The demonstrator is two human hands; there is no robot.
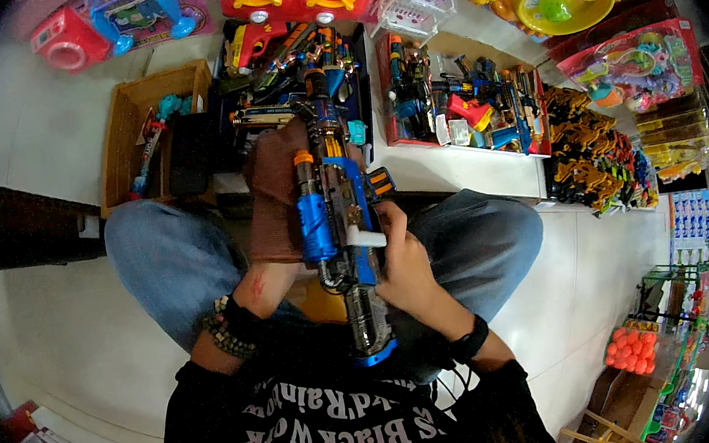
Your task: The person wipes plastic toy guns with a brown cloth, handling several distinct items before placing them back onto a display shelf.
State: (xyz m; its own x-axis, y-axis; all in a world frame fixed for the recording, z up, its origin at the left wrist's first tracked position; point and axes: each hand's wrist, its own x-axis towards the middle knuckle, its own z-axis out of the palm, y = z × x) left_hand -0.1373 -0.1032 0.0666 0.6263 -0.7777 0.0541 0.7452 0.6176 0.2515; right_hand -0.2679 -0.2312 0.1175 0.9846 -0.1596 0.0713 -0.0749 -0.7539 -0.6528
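Note:
A large blue and black toy gun (pixel 351 222) with orange parts lies along the middle of the head view, muzzle away from me and stock near my black shirt. My right hand (pixel 404 258) grips it near the trigger area, beside a white lever. My left hand (pixel 280 171), covered in a brown knitted sleeve or glove, is under and beside the front part; its fingers are largely hidden by the toy. A blue cylinder with an orange tip (pixel 316 226) sits on the toy's left side.
Ahead are a dark box of toy guns (pixel 369 88), a red box with more (pixel 470 146), and a wooden crate (pixel 116 143) holding a toy and a black object. Packaged toys line the back, including a red toy stove (pixel 304 14). My knees flank the toy gun.

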